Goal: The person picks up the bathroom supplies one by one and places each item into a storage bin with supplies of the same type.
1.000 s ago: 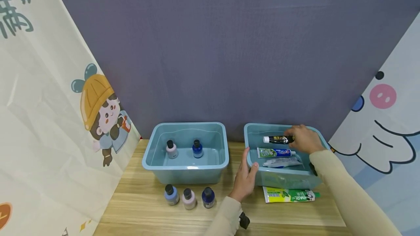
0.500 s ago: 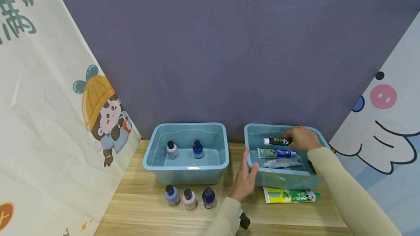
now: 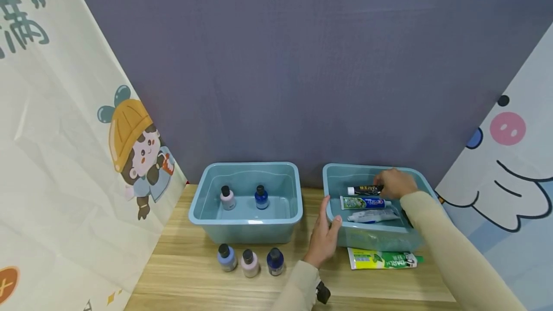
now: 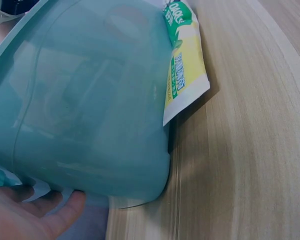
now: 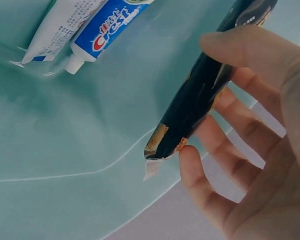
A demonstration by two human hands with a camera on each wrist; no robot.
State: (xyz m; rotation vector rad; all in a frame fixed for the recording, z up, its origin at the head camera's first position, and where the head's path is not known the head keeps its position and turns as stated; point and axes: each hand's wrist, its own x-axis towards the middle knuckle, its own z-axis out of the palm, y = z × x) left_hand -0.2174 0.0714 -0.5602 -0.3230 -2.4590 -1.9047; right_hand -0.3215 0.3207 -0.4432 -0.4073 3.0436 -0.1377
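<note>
My right hand (image 3: 395,184) pinches a black toothpaste tube (image 5: 190,102) between thumb and fingers, low inside the right blue plastic bin (image 3: 371,236). Its white cap (image 3: 351,190) points left. In front of it, a blue-and-green Crest toothpaste tube (image 3: 365,202) and a whitish toothpaste tube (image 3: 373,215) lie side by side on the bin floor. My left hand (image 3: 323,241) rests against the bin's front left corner, its fingers along the side wall. A green-and-yellow Darlie toothpaste tube (image 4: 185,65) lies on the table before the bin.
A second blue bin (image 3: 246,232) on the left holds a pink bottle (image 3: 227,199) and a dark blue bottle (image 3: 261,199). Before it stand a light blue bottle (image 3: 226,259), a pink bottle (image 3: 249,265) and a navy bottle (image 3: 275,262). A grey partition (image 3: 276,71) rises behind.
My right hand has lowered the black toothpaste tube deeper into the right bin, closer to the Crest tube. The left hand stays at the bin's corner.
</note>
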